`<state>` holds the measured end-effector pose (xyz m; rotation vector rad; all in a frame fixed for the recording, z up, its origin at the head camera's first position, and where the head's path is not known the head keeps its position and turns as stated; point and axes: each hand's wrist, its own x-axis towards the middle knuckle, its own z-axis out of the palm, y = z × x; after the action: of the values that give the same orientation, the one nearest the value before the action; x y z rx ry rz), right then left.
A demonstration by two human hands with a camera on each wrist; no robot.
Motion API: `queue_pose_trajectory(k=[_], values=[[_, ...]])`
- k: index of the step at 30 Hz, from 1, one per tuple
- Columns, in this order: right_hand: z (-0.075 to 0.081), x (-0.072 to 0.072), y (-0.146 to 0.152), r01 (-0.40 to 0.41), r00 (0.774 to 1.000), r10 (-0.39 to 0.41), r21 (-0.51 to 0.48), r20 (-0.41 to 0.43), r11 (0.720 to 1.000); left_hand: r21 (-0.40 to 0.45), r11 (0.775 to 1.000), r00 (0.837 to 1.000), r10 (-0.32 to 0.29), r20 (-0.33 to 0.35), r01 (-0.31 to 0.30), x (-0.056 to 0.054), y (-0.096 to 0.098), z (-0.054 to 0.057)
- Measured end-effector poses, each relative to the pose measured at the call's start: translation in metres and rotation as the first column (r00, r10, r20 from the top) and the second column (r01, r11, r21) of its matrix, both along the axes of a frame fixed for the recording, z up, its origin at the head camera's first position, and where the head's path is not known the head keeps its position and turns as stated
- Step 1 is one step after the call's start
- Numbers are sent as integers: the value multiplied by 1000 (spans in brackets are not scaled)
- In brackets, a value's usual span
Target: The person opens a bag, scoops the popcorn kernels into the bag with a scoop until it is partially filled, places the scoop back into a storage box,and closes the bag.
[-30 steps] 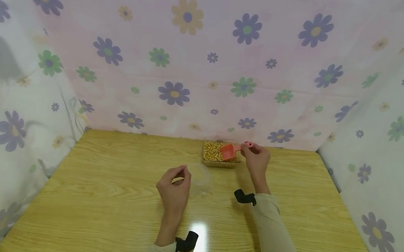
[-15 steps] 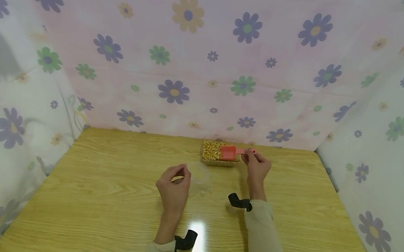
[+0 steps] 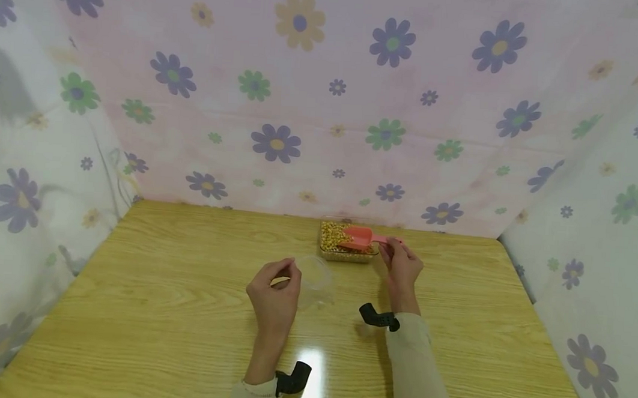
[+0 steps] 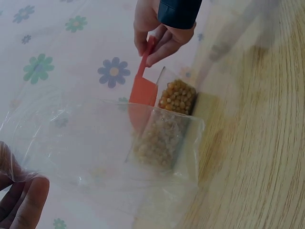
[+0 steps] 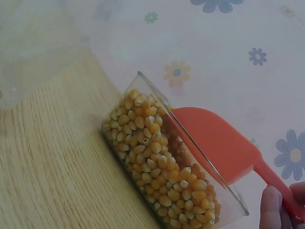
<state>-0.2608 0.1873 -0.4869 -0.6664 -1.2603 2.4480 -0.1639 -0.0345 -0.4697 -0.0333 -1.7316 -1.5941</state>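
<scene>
Three sides of flowered cloth [image 3: 323, 112] noted: far, left and right, presumably hung to screen off the work area. Within these, one wood-grain worktop [image 3: 174, 275], with a patch of glare [image 3: 311, 379] at the near side. Two pale sleeves [image 3: 421, 366] reaching in from the near side.

One clear rectangular container [image 3: 348, 257] standing at the far side of the worktop, right of centre, close to the far cloth; probably set there to leave room in front. One clear plastic bag [image 3: 317, 286] on the near side of the container and slightly to the left. Contact of bag bottom with worktop: cannot tell.

Left hand [image 3: 273, 296] at the bag's left. Left grip: narrow, pinching the bag's upper edge between thumb and fingertips, apparently to steady the bag with mouth spread. Right hand [image 3: 404, 268] just right of the container. Right grip: narrow, holding a red scoop [image 3: 360, 239] by the handle, likely to spare the fingers from the contents.

Scoop bowl over the container, leading edge to the left, hollow face up. Depth of tip and any load: cannot tell. One black wrist mount [image 3: 293, 378] per wrist. Smallest: yellow corn kernels [image 5: 157, 162], uneven at the surface, filling much of the container.
</scene>
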Motion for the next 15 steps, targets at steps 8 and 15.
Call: queue_pose_trajectory(k=[8, 15], values=[[1, -1, 0, -34, 999, 36, -83, 29, 996, -2, 1000, 1000, 11, -6, -11, 0, -1, -2], [-1, 1, 0, -61, 997, 68, -240, 21, 969, -9, 1000, 1000, 18, -16, -18, 0, -2, 0]])
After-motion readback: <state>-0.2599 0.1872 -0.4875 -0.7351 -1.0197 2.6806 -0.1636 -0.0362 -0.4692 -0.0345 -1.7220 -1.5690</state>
